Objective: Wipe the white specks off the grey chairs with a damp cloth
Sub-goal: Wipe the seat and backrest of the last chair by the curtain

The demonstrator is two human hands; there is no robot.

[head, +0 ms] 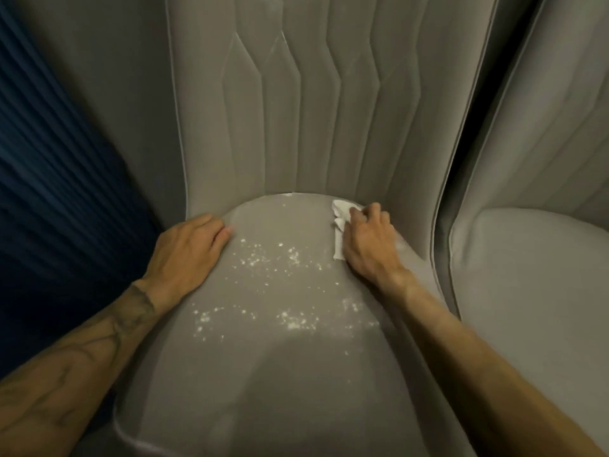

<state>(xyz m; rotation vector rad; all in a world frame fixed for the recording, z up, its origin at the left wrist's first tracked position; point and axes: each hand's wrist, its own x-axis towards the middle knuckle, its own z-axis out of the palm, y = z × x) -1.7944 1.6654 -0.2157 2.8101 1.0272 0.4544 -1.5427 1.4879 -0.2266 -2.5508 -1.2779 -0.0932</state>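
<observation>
Two loose bands of white specks (273,258) cover the seat of the grey chair (280,390): one between the two sets of fingers, one back toward the wrists. The right hand (365,249) curls its fingers round the white cloth (338,222) at the seat's rear corner. The left hand (188,252) rests with relaxed fingers on the opposite edge. Most of the wiping looks undone; the second chair (534,291), beyond the right hand, shows no specks.

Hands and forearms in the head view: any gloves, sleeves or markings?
The left hand and right hand show no gloves, rings or watch, and no sleeves are in view. The left forearm carries dark line tattoos from the wrist upward; the right forearm shows none.
</observation>
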